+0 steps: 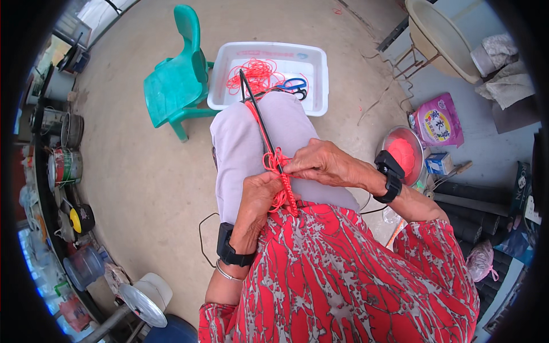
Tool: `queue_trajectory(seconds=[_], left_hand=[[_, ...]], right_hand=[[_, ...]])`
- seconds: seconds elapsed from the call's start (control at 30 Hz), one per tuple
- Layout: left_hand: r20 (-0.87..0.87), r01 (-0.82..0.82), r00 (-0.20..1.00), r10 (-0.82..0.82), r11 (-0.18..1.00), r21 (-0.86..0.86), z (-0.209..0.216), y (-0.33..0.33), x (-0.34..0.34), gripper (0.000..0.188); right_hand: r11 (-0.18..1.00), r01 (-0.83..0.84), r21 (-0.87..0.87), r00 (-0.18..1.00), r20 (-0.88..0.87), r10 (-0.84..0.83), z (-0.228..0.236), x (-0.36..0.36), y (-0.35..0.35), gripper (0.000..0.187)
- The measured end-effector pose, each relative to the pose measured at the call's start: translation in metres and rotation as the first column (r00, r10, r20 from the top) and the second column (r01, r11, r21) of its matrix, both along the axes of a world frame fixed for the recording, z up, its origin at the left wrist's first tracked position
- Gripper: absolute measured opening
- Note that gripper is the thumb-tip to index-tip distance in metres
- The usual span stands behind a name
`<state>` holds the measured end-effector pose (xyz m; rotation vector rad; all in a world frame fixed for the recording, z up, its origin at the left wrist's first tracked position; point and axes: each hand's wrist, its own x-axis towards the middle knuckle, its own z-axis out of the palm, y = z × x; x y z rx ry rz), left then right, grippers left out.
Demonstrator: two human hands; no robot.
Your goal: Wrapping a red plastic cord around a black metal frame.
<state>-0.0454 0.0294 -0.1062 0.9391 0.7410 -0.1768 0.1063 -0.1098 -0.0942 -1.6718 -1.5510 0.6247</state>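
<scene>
Floor: smooth beige-grey concrete floor (143, 188), beneath all else.
Garment: loose red-and-grey patterned fabric top (354, 268), worn by the person.
Legwear: pale lilac-grey cloth trousers (237, 154), both knees pointing toward the tray.
Seat: small green moulded-plastic chair (174, 86), left of the tray, its backrest at the tray's side.
Container: white rectangular shallow plastic tray (322, 80), beyond the knees.
Hands, two, bare, each wearing a black wrist device. Right hand (329, 163): thumb and forefinger closed in a pinch on red cord at the work's right side. Left hand (257, 197): thumb and fingers drawn together around the work from the left; fingertips partly hidden.
Bar: long, slim black rod-like piece (264, 128), slanting from between the hands over the knees to the tray, forked at its far end; material cannot be told.
Cord: tangled heap of thin bright-red cord (251, 74), inside the tray, left part.
Work: narrow bright-red knotted cord braid (290, 197), above the lap, between the hands, loose loops about its upper end.
Scissors: blue-handled scissors (293, 84), in the tray, right of the heap.
</scene>
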Motion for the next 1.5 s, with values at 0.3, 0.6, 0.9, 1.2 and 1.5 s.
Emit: queue_trajectory(seconds=[0.3,0.6,0.9,1.2,1.5], left_hand=[[0.123,0.074,0.991,-0.058,0.989,-0.13,-0.012,-0.003,-0.003,0.016],[0.121,-0.05,0.991,0.054,0.998,-0.032,-0.003,-0.01,-0.01,0.022],[0.149,-0.138,0.977,0.154,0.984,-0.113,0.006,-0.019,-0.011,0.03],[0.24,-0.094,0.956,0.169,0.951,-0.295,0.003,-0.023,-0.01,0.027],[0.261,-0.236,0.92,0.293,0.944,-0.229,0.001,-0.035,-0.015,0.027]], right_hand=[[0.986,-0.155,-0.058,0.935,0.313,0.166,0.005,0.007,0.004,0.022],[0.993,0.067,0.097,0.995,0.063,-0.073,0.009,0.009,0.004,0.015],[0.907,0.361,-0.217,0.319,-0.885,-0.339,-0.003,0.012,0.004,0.023],[0.876,0.477,-0.064,0.486,-0.812,-0.324,0.028,0.019,0.009,0.021],[0.977,0.188,-0.101,-0.167,-0.984,-0.069,0.082,-0.057,0.011,0.03]])
